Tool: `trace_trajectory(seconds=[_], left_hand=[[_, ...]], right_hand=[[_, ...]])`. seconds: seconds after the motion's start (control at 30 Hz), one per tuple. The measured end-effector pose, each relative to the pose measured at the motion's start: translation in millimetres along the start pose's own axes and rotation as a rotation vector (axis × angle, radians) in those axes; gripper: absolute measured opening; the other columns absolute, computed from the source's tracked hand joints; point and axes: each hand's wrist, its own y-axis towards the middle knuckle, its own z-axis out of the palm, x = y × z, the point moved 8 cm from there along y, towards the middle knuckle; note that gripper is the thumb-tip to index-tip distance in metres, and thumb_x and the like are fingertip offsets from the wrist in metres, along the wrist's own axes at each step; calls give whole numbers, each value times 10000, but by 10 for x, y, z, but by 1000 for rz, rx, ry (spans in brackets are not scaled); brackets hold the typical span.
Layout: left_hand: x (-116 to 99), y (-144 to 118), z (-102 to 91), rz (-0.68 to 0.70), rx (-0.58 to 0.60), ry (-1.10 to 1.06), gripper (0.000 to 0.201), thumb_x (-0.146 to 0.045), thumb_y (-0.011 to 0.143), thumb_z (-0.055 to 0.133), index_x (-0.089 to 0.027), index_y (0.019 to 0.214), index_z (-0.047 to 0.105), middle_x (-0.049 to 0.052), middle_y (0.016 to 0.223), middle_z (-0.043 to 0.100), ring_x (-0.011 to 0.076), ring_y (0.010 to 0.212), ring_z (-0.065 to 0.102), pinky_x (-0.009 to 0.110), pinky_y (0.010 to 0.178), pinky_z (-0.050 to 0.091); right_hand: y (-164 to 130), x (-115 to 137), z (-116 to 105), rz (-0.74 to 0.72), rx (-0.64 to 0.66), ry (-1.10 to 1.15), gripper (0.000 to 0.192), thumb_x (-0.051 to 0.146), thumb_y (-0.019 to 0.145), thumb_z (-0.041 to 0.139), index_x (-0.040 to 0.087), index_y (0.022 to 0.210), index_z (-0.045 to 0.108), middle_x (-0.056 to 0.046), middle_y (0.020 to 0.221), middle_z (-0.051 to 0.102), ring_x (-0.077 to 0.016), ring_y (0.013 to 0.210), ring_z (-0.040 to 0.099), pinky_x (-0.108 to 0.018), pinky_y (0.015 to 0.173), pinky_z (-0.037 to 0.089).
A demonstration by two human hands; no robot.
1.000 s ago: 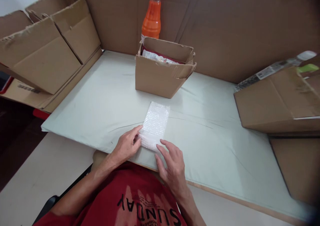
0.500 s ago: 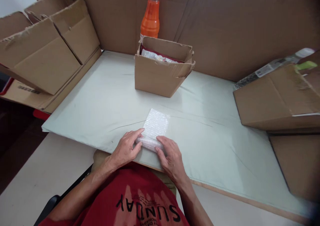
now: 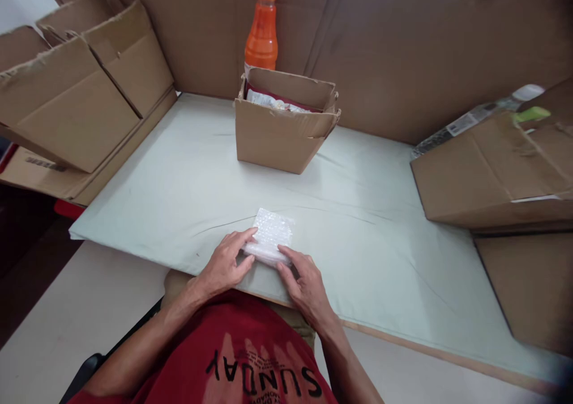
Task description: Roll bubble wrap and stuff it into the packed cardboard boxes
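Observation:
A small sheet of clear bubble wrap [image 3: 273, 228] lies near the front edge of the table, its near end rolled into a thick tube. My left hand [image 3: 230, 259] grips the left end of the roll between thumb and fingers. At the right end, my right hand [image 3: 304, 278] holds it the same way. The far part of the sheet lies flat beyond my fingertips. Whether anything is wrapped inside the roll, I cannot tell.
Beyond the wrap stands an open cardboard box [image 3: 273, 135] with packets inside. An orange bottle [image 3: 262, 34] is behind it. Cut cardboard boxes [image 3: 76, 105] line the left; another box [image 3: 483, 171] and a clear bottle [image 3: 474, 117] are at the right. Pale cloth [image 3: 358, 261] covers the table.
The flat part of the bubble wrap has become shorter as the roll turned away from me. Both hands keep their hold at the roll's ends. The view has shifted slightly.

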Motion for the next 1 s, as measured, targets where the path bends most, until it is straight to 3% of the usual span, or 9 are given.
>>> trace_trajectory(seconds=[0.17, 0.33, 0.43, 0.53, 0.67, 0.73, 0.87, 1.0], left_hand=[[100, 198, 24, -101, -33, 77, 512, -200, 860, 566, -174, 1368, 514, 99, 1107, 680, 246, 1021, 623, 418, 948, 512], [164, 287, 11, -186, -123, 36, 470, -279, 881, 581, -180, 1339, 530, 109, 1139, 633, 238, 1031, 611, 409, 908, 525], [268, 121, -37, -342, -217, -208, 551, -344, 880, 609, -181, 1385, 463, 136, 1232, 600, 233, 1070, 622, 405, 905, 538], [330, -78, 56, -491, -241, -593, 642, -338, 865, 625, -178, 1429, 365, 163, 1309, 573, 234, 1138, 631, 425, 983, 520], [249, -148, 260, -536, -206, -970, 761, -299, 799, 664, -161, 1453, 301, 165, 1312, 597, 254, 1201, 613, 433, 1050, 481], [227, -136, 305, -557, -206, -986, 778, -291, 796, 654, -158, 1473, 294, 147, 1286, 620, 246, 1175, 621, 411, 1039, 482], [136, -65, 285, -545, -187, -890, 797, -281, 820, 629, -168, 1522, 267, 98, 1184, 651, 210, 1043, 648, 359, 941, 524], [-5, -15, 281, -500, -135, -861, 824, -280, 814, 633, -163, 1535, 252, 89, 1125, 662, 205, 966, 657, 357, 902, 544]], right_hand=[[-43, 118, -98, -62, -102, -247, 330, 254, 972, 562, 204, 1298, 573, -151, 1348, 598, -295, 1203, 568, -451, 951, 460], [144, 118, 142, -100, 56, -334, 343, 184, 934, 571, 185, 1274, 613, -148, 1295, 641, -315, 1142, 579, -469, 908, 466], [248, -14, 112, 7, -10, -180, 313, 174, 948, 525, 197, 1237, 646, -124, 1189, 699, -279, 1079, 623, -444, 900, 494], [265, -110, 75, 157, -60, 116, 277, 247, 954, 548, 206, 1202, 663, -94, 1145, 720, -243, 1042, 661, -390, 917, 524], [217, -40, 223, 276, 101, 418, 266, 327, 953, 561, 195, 1150, 680, -53, 1030, 745, -207, 902, 695, -308, 813, 557], [197, 26, 231, 253, 130, 438, 259, 339, 948, 567, 198, 1126, 690, -52, 1012, 742, -207, 906, 691, -311, 829, 553], [185, 19, 35, 211, 1, 345, 337, 385, 893, 659, 211, 1181, 674, -101, 1203, 678, -245, 1083, 644, -391, 963, 519], [228, -9, 13, 238, 93, 433, 443, 382, 856, 703, 209, 1258, 640, -106, 1222, 687, -245, 1053, 657, -375, 909, 544]])
